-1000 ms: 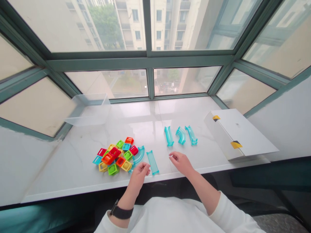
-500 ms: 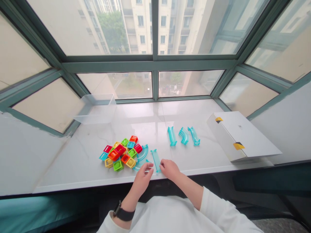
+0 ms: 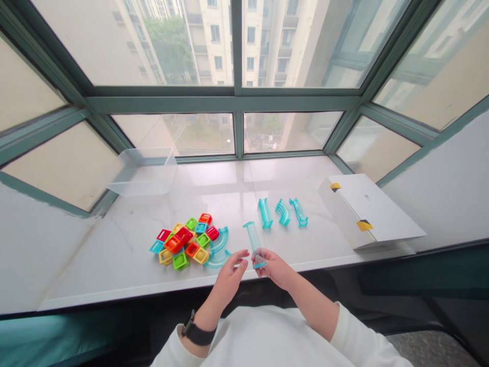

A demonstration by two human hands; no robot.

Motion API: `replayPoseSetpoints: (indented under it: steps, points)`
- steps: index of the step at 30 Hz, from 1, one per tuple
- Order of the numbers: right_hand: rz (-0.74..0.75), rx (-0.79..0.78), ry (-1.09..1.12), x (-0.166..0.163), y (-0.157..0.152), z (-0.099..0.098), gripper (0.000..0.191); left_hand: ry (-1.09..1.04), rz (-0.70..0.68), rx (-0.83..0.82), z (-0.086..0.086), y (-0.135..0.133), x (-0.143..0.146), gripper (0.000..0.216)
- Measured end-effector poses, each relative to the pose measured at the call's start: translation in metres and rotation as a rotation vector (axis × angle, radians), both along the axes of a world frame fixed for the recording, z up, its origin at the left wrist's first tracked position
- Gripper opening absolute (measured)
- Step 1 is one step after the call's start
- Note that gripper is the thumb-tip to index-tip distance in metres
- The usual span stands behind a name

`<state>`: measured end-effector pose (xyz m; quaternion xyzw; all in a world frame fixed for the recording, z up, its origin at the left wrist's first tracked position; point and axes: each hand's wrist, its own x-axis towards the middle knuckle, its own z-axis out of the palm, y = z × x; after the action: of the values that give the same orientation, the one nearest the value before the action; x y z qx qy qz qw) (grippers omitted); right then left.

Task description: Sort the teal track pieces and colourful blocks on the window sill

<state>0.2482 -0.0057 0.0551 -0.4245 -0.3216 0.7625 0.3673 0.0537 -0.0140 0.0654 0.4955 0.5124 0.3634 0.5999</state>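
Note:
My right hand (image 3: 270, 266) grips the near end of a straight clear-blue track piece (image 3: 252, 238), tilted up off the sill. Close on its left, my left hand (image 3: 234, 269) has its fingers apart and holds nothing. Curved clear-blue track pieces (image 3: 218, 259) lie just left of that hand, beside a pile of red, orange, yellow, green and blue blocks (image 3: 184, 240). Beyond my right hand stand a straight track piece (image 3: 265, 213), a curved track piece (image 3: 283, 212) and another track piece (image 3: 298, 212), side by side in a row.
A clear plastic bin (image 3: 143, 178) stands at the back left, against the window frame. On the right sits a white box (image 3: 376, 211) with yellow-black tabs. The white sill (image 3: 114, 275) ends in a front edge just before my body.
My right hand has taken hold of the straight track piece and raised it from the sill. My left hand stays close by. The whole view has shifted slightly.

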Motion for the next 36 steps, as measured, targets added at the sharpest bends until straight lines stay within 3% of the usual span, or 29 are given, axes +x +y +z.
replayPoseSetpoints:
  steps: [5,11,17,20,23,28,32,36]
  points:
    - [0.113,-0.035,0.181,-0.003,-0.010,0.010,0.033,-0.222,0.044,-0.069,0.019,0.002,0.010,0.054]
    - [0.191,-0.049,0.189,-0.006,-0.013,0.004,0.029,-0.314,0.121,-0.090,0.038,0.003,0.014,0.046]
    - [0.152,-0.075,0.159,0.000,-0.010,0.005,0.038,-0.321,0.193,-0.072,0.037,0.004,0.010,0.036]
    - [0.069,-0.079,0.180,0.006,-0.007,0.008,0.038,-0.294,0.161,-0.059,0.036,0.003,0.008,0.032]
    - [0.081,-0.058,0.198,0.012,-0.006,0.012,0.040,-0.235,0.121,-0.038,0.033,0.004,0.009,0.029]
    - [0.098,-0.028,0.207,0.014,-0.007,0.020,0.036,-0.177,0.123,-0.051,0.026,0.005,0.012,0.041]
    - [-0.062,0.088,0.032,0.010,-0.005,0.022,0.032,-0.197,0.192,-0.117,0.025,0.004,0.014,0.052]
    - [-0.168,0.351,-0.355,0.003,-0.004,0.024,0.026,-0.255,0.115,-0.168,0.027,0.001,0.019,0.060]
